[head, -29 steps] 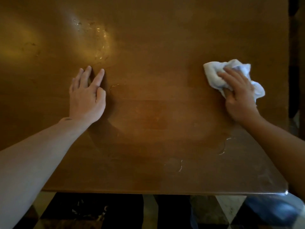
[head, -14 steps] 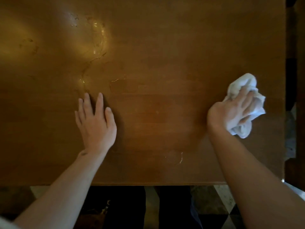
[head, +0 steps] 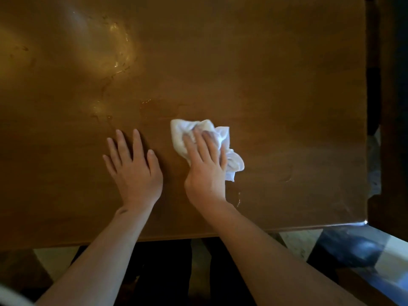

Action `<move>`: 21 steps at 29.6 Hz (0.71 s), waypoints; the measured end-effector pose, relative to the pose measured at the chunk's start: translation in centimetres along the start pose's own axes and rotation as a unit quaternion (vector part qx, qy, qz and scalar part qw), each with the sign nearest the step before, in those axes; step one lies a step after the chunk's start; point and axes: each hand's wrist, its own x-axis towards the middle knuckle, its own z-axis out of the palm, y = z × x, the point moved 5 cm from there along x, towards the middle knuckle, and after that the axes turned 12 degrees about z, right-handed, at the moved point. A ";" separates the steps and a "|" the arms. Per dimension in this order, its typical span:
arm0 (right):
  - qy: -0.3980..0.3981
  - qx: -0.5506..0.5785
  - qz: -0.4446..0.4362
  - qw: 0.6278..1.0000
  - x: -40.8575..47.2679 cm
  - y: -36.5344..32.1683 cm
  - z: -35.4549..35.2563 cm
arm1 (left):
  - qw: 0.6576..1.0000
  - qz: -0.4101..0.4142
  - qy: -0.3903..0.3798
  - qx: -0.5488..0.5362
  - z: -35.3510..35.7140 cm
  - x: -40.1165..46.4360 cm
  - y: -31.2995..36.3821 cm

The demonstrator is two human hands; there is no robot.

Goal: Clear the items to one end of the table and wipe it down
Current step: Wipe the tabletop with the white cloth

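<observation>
A brown wooden table (head: 276, 89) fills most of the view. My right hand (head: 206, 171) presses a crumpled white cloth (head: 223, 140) flat onto the tabletop near its middle, fingers spread over the cloth. Close beside it on the left, my left hand (head: 134, 171) lies palm down on the bare wood with fingers apart and holds nothing. Shiny wet smears (head: 119, 54) show on the wood at the upper left.
The table's near edge (head: 242, 231) runs below my wrists and its right edge (head: 366, 107) stands at the far right. A dark chair or frame (head: 393, 129) stands beyond the right edge. Tiled floor (head: 293, 241) shows under the near edge.
My right hand has swept the cloth leftward from near the table's right side to beside my left hand. My left hand stays flat on the wood.
</observation>
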 end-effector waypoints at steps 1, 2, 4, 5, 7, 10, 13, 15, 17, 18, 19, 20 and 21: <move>-0.028 -0.012 -0.051 0.998 -0.3 0.7 -0.4 | 1.000 0.000 0.001 -0.001 -0.1 0.0 0.1; -0.052 -0.027 -0.103 0.993 -0.5 1.5 -0.9 | 1.000 0.002 0.000 -0.001 -0.2 0.0 0.1; -0.094 -0.073 -0.208 0.971 -0.5 3.7 -2.4 | 1.000 0.009 -0.002 0.004 0.0 -0.5 0.5; -0.114 -0.094 -0.246 0.958 -0.3 4.7 -3.2 | 1.000 0.012 -0.004 0.011 0.0 -0.7 0.5; -0.138 -0.112 -0.280 0.943 0.4 7.3 -5.1 | 1.000 0.017 -0.013 0.020 0.5 -1.4 0.9; -0.111 -0.094 -0.243 0.959 2.6 12.1 -9.1 | 0.999 0.016 -0.032 0.022 0.8 -1.6 1.3; -0.018 -0.065 -0.127 0.990 4.2 18.7 -13.9 | 0.999 0.014 -0.041 0.021 0.6 -1.5 1.0; 0.047 -0.052 -0.033 0.997 3.8 23.1 -16.5 | 0.999 0.015 -0.043 0.021 0.6 -1.3 1.0; 0.107 -0.041 0.063 0.991 2.0 26.2 -17.6 | 0.998 0.019 -0.041 0.031 0.8 -1.5 1.1; 0.138 -0.033 0.119 0.983 0.9 27.1 -17.6 | 0.998 0.020 -0.040 0.033 0.9 -1.5 1.3; 0.166 -0.020 0.177 0.970 0.1 27.2 -17.2 | 0.999 0.017 -0.037 0.033 0.9 -1.5 1.2; 0.196 -0.008 0.233 0.952 -1.0 27.1 -16.7 | 0.999 0.016 -0.034 0.032 0.9 -1.5 1.3; 0.224 0.003 0.284 0.932 -1.7 26.4 -16.0 | 0.999 0.013 -0.031 0.032 1.0 -1.5 1.3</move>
